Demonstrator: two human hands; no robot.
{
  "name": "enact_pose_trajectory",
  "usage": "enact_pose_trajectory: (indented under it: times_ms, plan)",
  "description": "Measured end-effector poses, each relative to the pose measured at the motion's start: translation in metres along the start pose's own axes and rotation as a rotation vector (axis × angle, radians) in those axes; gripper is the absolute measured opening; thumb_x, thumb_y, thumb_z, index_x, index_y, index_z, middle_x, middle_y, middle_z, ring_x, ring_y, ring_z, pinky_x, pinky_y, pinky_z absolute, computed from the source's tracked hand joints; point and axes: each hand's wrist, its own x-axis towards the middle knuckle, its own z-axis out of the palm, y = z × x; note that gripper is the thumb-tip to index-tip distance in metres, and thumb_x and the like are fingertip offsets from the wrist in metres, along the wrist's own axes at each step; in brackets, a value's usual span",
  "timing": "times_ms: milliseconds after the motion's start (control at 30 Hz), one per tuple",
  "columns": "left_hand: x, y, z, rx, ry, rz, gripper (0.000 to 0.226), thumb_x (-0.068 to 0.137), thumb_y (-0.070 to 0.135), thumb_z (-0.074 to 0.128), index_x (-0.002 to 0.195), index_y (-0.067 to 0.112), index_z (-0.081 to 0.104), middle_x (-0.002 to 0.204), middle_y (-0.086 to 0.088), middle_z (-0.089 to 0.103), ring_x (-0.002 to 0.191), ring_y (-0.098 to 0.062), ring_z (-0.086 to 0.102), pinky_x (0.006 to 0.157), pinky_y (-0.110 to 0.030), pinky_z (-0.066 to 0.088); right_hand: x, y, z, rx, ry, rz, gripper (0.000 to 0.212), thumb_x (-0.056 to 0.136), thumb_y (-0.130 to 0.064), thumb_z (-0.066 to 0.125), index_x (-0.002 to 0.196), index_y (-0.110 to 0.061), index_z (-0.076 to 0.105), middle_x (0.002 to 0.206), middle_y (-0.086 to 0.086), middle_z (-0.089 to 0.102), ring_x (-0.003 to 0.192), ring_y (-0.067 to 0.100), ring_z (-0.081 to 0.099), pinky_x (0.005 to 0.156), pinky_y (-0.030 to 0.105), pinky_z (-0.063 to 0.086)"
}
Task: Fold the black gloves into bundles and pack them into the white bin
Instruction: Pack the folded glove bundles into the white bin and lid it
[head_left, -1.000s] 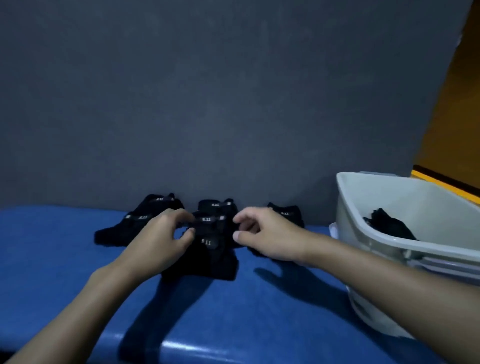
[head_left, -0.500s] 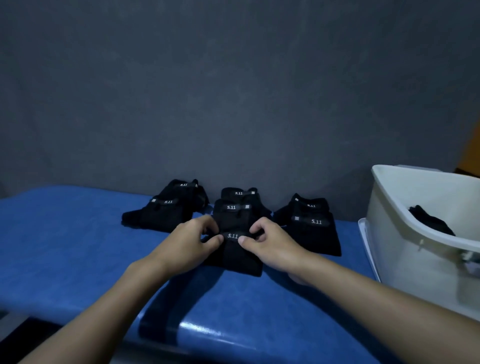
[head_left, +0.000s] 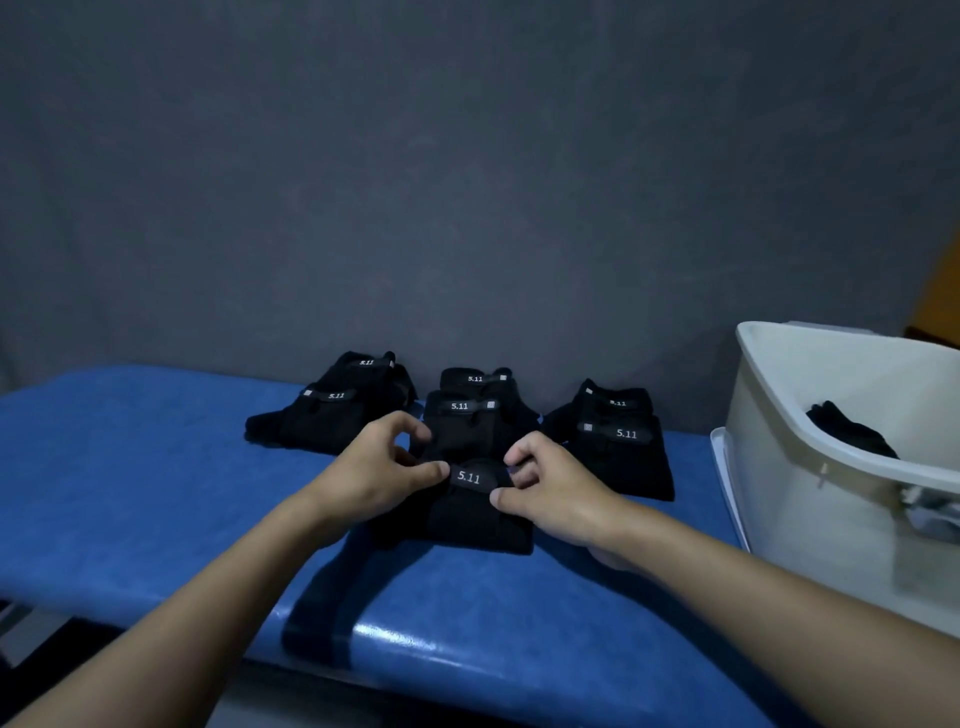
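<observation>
One bundle (head_left: 852, 434) in white bin (head_left: 810, 519); left hand (head_left: 374, 467), right hand (head_left: 550, 493) pinch front glove (head_left: 467, 506) mid-fold; three piles (head_left: 332, 415) unpacked.

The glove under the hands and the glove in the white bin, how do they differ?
The glove under the hands lies on the blue table; the glove in the bin rests inside the white bin. The left hand and right hand pinch the first; nothing touches the second. The first shows a 5.11 label; the second shows none. Both are black.
</observation>
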Motion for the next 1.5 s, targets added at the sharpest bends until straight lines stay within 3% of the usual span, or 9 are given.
enact_pose_trajectory:
  times_ms: [133, 233, 333, 533, 867, 1033, 1167, 1367, 1500]
  plan:
    - [-0.004, 0.005, 0.005, 0.001, 0.011, 0.021, 0.034, 0.084, 0.012, 0.078, 0.11, 0.015, 0.056, 0.085, -0.006, 0.063, 0.052, -0.003, 0.058, 0.051, -0.017, 0.048, -0.005, 0.004, -0.007, 0.078, -0.074, 0.028, 0.067, 0.078, -0.015, 0.076, 0.133, -0.023, 0.039, 0.11, 0.007, 0.067, 0.089, 0.011, 0.065, 0.079, 0.026, 0.053]
    - [-0.006, 0.005, 0.008, 0.002, -0.025, 0.027, 0.036, 0.083, 0.012, 0.079, 0.11, 0.018, 0.057, 0.092, -0.01, 0.065, 0.06, -0.007, 0.062, 0.057, -0.022, 0.053, -0.009, 0.006, -0.012, 0.104, -0.113, 0.065, 0.08, 0.075, -0.038, 0.08, 0.14, -0.027, 0.035, 0.112, 0.001, 0.067, 0.101, 0.01, 0.066, 0.086, 0.024, 0.051]
    - [-0.008, 0.003, 0.008, 0.034, -0.066, 0.019, 0.036, 0.082, 0.016, 0.081, 0.109, 0.023, 0.059, 0.103, -0.014, 0.065, 0.077, -0.018, 0.064, 0.073, -0.034, 0.058, -0.01, 0.008, -0.011, 0.034, -0.039, 0.082, 0.068, 0.079, -0.047, 0.074, 0.135, -0.023, 0.044, 0.113, 0.003, 0.066, 0.103, 0.012, 0.064, 0.089, 0.024, 0.048]
    - [-0.014, 0.007, 0.009, 0.411, -0.077, -0.035, 0.036, 0.088, 0.046, 0.07, 0.114, 0.027, 0.055, 0.086, 0.0, 0.067, 0.07, -0.013, 0.065, 0.066, -0.026, 0.052, -0.017, 0.009, -0.011, 0.024, -0.061, 0.058, 0.033, 0.084, -0.018, 0.073, 0.113, -0.018, 0.057, 0.104, 0.014, 0.07, 0.086, 0.016, 0.067, 0.082, 0.025, 0.051]
    - [-0.023, 0.027, 0.016, 0.1, -0.058, 0.137, 0.038, 0.082, 0.018, 0.081, 0.112, 0.019, 0.059, 0.085, -0.003, 0.061, 0.059, -0.001, 0.055, 0.049, -0.014, 0.044, -0.027, 0.012, -0.021, 0.122, 0.045, -0.043, 0.031, 0.079, -0.003, 0.074, 0.1, -0.016, 0.056, 0.091, 0.009, 0.059, 0.072, 0.013, 0.054, 0.071, 0.025, 0.048]
    - [-0.019, 0.071, 0.002, 0.053, -0.122, 0.338, 0.038, 0.077, 0.013, 0.083, 0.108, 0.023, 0.064, 0.084, -0.006, 0.061, 0.068, -0.007, 0.059, 0.058, -0.021, 0.05, -0.041, -0.01, -0.046, 0.172, 0.059, -0.158, 0.048, 0.074, -0.008, 0.078, 0.112, -0.02, 0.053, 0.11, 0.009, 0.057, 0.086, 0.015, 0.058, 0.081, 0.03, 0.051]
    - [-0.02, 0.124, -0.013, 0.12, -0.221, 0.5, 0.051, 0.068, 0.026, 0.082, 0.115, 0.025, 0.063, 0.092, -0.017, 0.067, 0.075, -0.012, 0.065, 0.07, -0.026, 0.056, -0.06, -0.04, -0.075, 0.199, -0.002, -0.228, 0.081, 0.061, -0.036, 0.084, 0.132, -0.034, 0.045, 0.121, -0.001, 0.061, 0.106, 0.01, 0.065, 0.093, 0.03, 0.053]
    - [-0.013, 0.201, -0.005, 0.256, -0.347, 0.624, 0.052, 0.074, 0.019, 0.081, 0.122, 0.024, 0.061, 0.091, -0.006, 0.067, 0.074, -0.016, 0.069, 0.067, -0.025, 0.056, -0.084, -0.072, -0.121, 0.216, 0.101, -0.31, 0.057, 0.082, -0.02, 0.075, 0.131, -0.023, 0.049, 0.108, 0.0, 0.073, 0.096, 0.011, 0.071, 0.081, 0.027, 0.056]
    - [0.003, 0.236, 0.016, 0.285, -0.349, 0.696, 0.049, 0.073, 0.031, 0.084, 0.117, 0.027, 0.065, 0.101, -0.002, 0.064, 0.081, -0.021, 0.07, 0.08, -0.04, 0.059, -0.095, -0.07, -0.151, 0.221, 0.288, -0.393, 0.026, 0.084, -0.01, 0.071, 0.11, -0.009, 0.066, 0.102, 0.015, 0.073, 0.089, 0.017, 0.07, 0.083, 0.033, 0.055]
